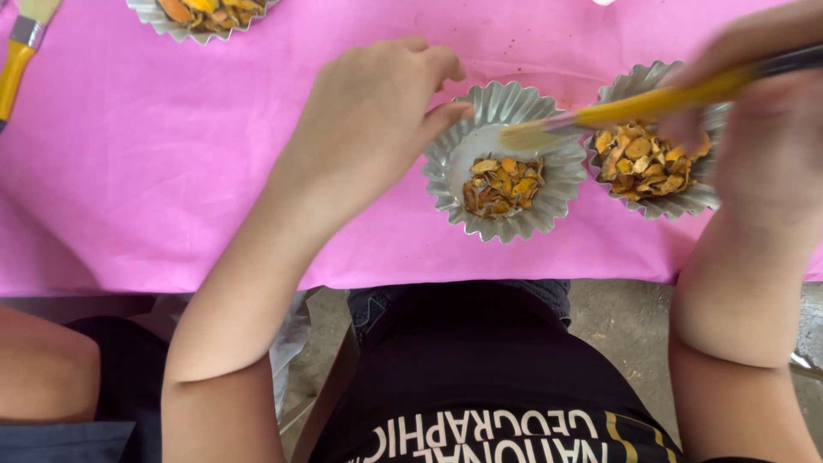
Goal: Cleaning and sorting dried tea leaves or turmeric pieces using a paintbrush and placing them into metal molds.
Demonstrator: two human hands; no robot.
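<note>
Bench (171, 171) covered in pink cloth, seen from above. Left hand (369, 120) rests at the left rim of a fluted metal cup (549, 193) near the bench's front edge; thumb tip touches the rim, fingers curled loosely, closed on nothing that shows. Cup holds a small heap of orange-yellow dried slices (501, 184) in its nearer half; far half of the floor bare metal.

Right hand (763, 129), blurred, closed around the yellow handle of a paintbrush (651, 103). Handle runs leftward and down from the grip; pale bristles lie inside the middle cup, over the bare patch just above the slices. Cannot tell if bristles touch metal.

Second fluted cup (677, 206) just to the right, touching or nearly touching the first, fuller with the same slices, partly under the right hand. Third cup (154, 17) at the top edge, well apart. Another brush (21, 51) with a yellow handle lies at the far left corner.
</note>
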